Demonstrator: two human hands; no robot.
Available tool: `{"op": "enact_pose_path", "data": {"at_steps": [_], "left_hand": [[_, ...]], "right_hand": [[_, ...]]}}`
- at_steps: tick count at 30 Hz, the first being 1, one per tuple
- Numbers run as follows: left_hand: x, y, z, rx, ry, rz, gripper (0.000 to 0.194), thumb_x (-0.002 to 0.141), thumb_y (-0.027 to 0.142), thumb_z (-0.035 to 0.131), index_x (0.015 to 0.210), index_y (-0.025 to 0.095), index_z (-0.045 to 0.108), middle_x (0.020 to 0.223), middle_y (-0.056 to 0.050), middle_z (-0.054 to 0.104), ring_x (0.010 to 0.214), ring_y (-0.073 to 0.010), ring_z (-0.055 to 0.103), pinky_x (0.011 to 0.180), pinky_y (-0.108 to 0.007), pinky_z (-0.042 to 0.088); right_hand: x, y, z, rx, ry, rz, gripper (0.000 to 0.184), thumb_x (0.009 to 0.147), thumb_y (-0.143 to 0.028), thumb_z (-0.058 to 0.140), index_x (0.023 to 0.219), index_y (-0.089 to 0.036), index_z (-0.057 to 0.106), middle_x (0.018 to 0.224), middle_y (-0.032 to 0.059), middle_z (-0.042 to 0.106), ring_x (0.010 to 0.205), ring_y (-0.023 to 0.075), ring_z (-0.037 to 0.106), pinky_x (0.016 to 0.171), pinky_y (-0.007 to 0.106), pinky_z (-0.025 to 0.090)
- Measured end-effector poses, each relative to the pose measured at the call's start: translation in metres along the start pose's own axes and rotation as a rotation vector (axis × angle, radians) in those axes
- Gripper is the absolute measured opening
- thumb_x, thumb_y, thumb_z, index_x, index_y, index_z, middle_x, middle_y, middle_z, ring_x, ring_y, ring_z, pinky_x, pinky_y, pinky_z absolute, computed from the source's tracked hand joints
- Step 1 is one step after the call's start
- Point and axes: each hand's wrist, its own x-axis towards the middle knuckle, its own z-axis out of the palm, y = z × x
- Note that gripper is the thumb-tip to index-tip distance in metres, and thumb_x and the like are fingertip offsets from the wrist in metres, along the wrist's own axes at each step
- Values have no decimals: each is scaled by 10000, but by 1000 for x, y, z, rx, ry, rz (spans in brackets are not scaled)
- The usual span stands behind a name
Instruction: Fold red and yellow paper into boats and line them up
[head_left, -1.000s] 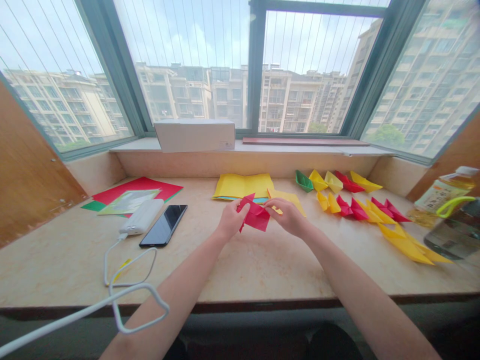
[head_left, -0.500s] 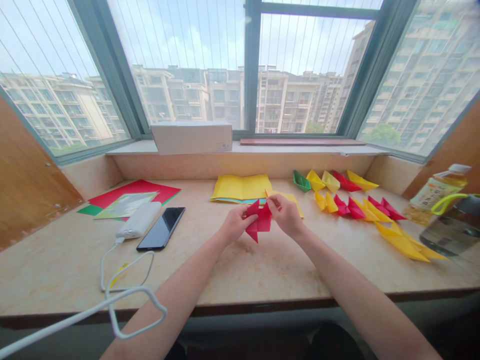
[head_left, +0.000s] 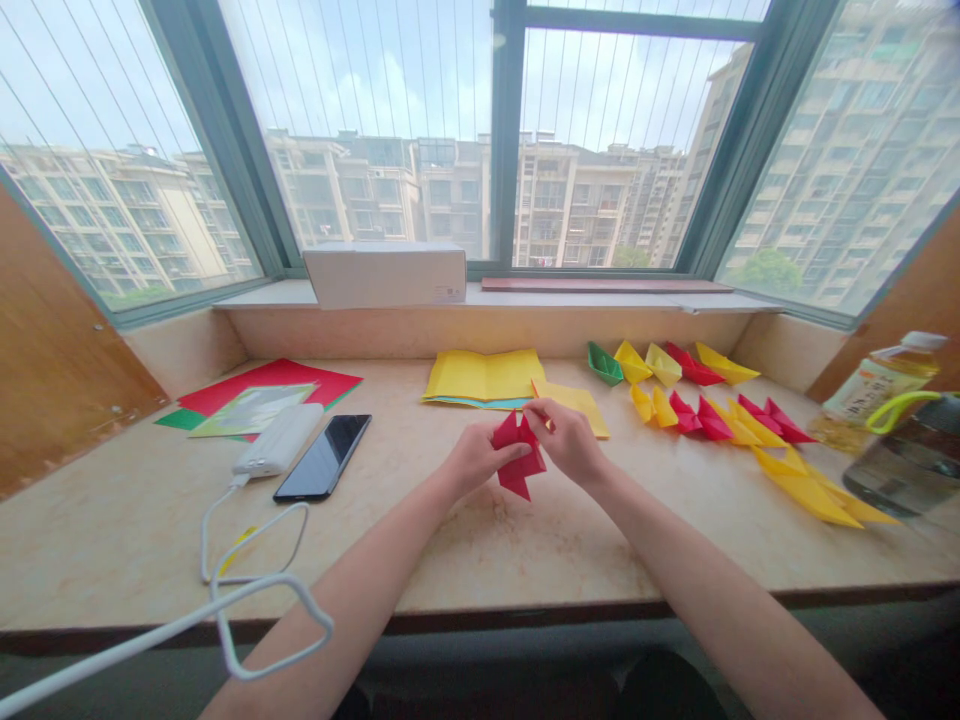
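A folded red paper piece (head_left: 522, 471) with pointed corners is held up over the middle of the table. My left hand (head_left: 478, 455) grips its left side, thumb on the near face. At its upper right corner, the fingers of my right hand (head_left: 564, 437) pinch the paper; the fingertips partly cover that corner. Just behind the hands lie a stack of yellow paper sheets (head_left: 484, 374) with a blue edge beneath and a smaller yellow sheet (head_left: 576, 405).
Folded paper boats (head_left: 664, 362) and double-boat shapes (head_left: 701, 415) stand in rows at right, near a bottle (head_left: 874, 385) and a dark container (head_left: 904, 455). At left lie a phone (head_left: 324, 458), a white power bank (head_left: 278, 440) with cable, and coloured sheets (head_left: 337, 383). A white box (head_left: 384, 276) sits on the sill.
The red paper has turned and tilted in my hands, its lower point shifting slightly right and down. My right hand has moved a little left and down, still pinching the upper corner.
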Motion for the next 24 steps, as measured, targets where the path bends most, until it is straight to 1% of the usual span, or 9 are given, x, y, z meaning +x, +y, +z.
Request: {"op": "enact_pose_path", "data": {"at_steps": [2,5,7,10,13,16,18,21,24], "left_hand": [[0,0,0,25,-3,8,337,785,458,662,696,132,664,635,-17,639,585,-129,551,553,-222,407],[0,0,-1,42,25,-10,370,812,471,621,678,128,652,628,-19,633,582,-128,546,536,-215,394],[0,-1,-2,43,71,-37,376,821,469,603,678,125,653,638,-23,639,582,-130,550,525,-211,389],[2,-2,-5,59,177,-68,344,815,432,603,660,128,649,637,-15,631,580,-130,544,513,-205,383],[3,-3,-7,70,242,-78,307,800,390,612,633,133,633,625,-4,612,575,-124,526,507,-202,380],[3,-3,-7,35,213,-81,295,794,390,623,644,136,634,628,3,611,577,-121,525,513,-201,389],[3,-4,-7,2,190,-84,304,788,411,638,661,135,645,643,1,622,589,-125,536,518,-200,397],[3,-6,-7,-47,172,-89,330,782,449,652,693,131,662,669,-9,639,600,-128,549,521,-199,402],[3,-7,-7,-99,149,-98,364,780,483,655,711,126,668,674,-17,650,591,-127,560,521,-200,403]], "right_hand": [[0,-2,0,9,1,-3,188,911,-300,497,977,-232,660,912,33,729,763,188,667,717,293,496],[1,-5,1,67,28,39,200,909,-309,504,1028,-224,641,890,37,721,704,173,652,668,286,508],[2,-5,1,116,46,58,243,894,-301,525,1105,-219,613,936,46,716,703,169,646,654,285,519],[4,-3,2,150,43,70,346,859,-266,559,1201,-214,580,1030,66,706,769,183,655,705,315,537],[5,2,5,200,-5,149,360,845,-254,564,1197,-192,607,1010,80,722,798,201,672,735,346,549],[6,6,8,347,-67,226,258,858,-298,557,1046,-174,684,957,82,741,826,214,693,750,350,557],[6,7,9,456,-89,245,240,861,-342,566,969,-176,703,929,74,748,831,217,701,749,343,562],[6,7,8,555,-109,263,259,841,-388,603,958,-182,707,900,66,753,812,219,706,715,332,567],[6,6,6,550,-125,267,253,816,-390,627,933,-183,714,865,60,753,773,219,701,670,323,558]]}}
